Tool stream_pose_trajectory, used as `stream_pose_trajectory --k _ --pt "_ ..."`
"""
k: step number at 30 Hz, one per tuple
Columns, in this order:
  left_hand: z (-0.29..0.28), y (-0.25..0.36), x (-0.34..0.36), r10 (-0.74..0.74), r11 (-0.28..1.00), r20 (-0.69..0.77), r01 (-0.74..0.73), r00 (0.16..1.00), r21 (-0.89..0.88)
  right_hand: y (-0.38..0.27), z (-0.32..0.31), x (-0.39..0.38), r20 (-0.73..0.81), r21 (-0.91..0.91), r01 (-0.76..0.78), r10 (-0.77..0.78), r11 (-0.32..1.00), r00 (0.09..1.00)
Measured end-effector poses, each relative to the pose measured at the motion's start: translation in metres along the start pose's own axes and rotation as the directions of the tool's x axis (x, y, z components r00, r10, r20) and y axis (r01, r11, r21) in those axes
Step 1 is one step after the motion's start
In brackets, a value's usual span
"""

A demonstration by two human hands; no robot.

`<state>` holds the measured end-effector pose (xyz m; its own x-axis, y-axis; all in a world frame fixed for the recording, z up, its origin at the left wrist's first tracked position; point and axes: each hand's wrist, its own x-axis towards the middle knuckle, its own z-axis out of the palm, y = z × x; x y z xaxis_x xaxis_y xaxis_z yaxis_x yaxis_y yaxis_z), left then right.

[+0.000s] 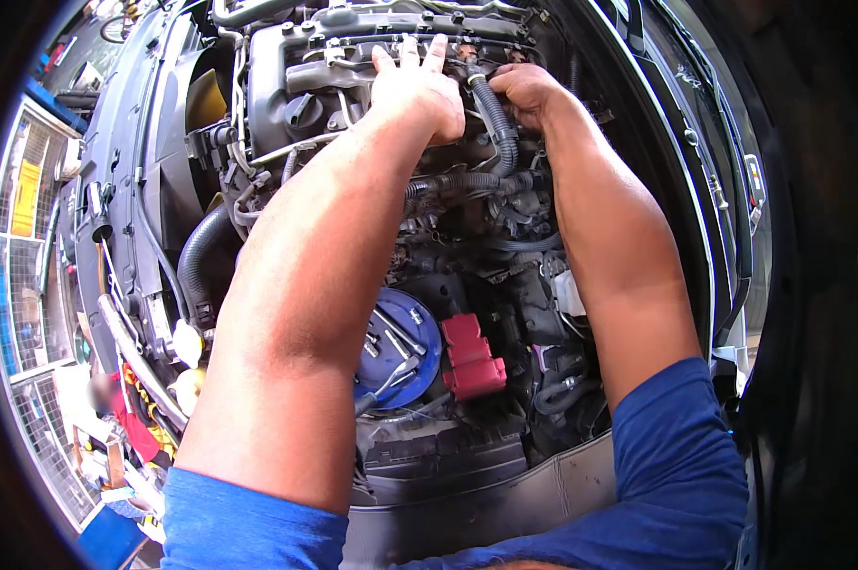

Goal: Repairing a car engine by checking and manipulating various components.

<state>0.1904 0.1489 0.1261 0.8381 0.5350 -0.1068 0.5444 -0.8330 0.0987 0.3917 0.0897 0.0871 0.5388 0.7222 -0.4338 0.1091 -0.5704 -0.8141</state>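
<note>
Both my arms reach over a car engine (265,90). My left hand (417,93) lies on its top with the fingers stretched and spread, holding nothing. Just right of it, a black corrugated wiring conduit (493,116) runs down from an orange-brown connector (467,51). Beyond that conduit is my right hand (532,92), its fingers bent and closed at the engine's far right edge. Whatever they grip is hidden behind the fingers. A black oil filler cap (304,112) sits to the left of my left wrist.
Nearer me, a blue round dish (434,350) holds several metal tools, partly covered by my left forearm. A red plastic cover (472,357) stands beside it. A thick black hose (201,256) curves at the left. Another person in red (136,418) is at the far left.
</note>
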Motion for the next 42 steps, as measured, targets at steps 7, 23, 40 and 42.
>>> stream_pose_trajectory --k 7,23,40,42 --pt "-0.003 0.002 0.001 -0.018 0.999 0.05 0.016 0.999 0.04 -0.004 0.001 0.012 0.02 0.07 -0.052 0.05 0.996 0.999" --pt "-0.007 0.002 -0.003 -0.002 0.999 0.023 0.001 1.0 0.035 -0.005 -0.002 0.024 0.026 0.027 -0.209 0.208 0.978 0.978" --pt "-0.01 -0.005 -0.007 0.002 1.0 0.096 -0.003 0.995 0.006 -0.012 0.01 0.015 0.103 0.151 -0.17 0.156 0.974 0.982" --pt "-0.01 -0.003 -0.005 0.004 1.0 0.091 -0.004 0.996 0.009 -0.011 0.006 0.018 0.068 0.126 -0.179 0.172 0.976 0.983"
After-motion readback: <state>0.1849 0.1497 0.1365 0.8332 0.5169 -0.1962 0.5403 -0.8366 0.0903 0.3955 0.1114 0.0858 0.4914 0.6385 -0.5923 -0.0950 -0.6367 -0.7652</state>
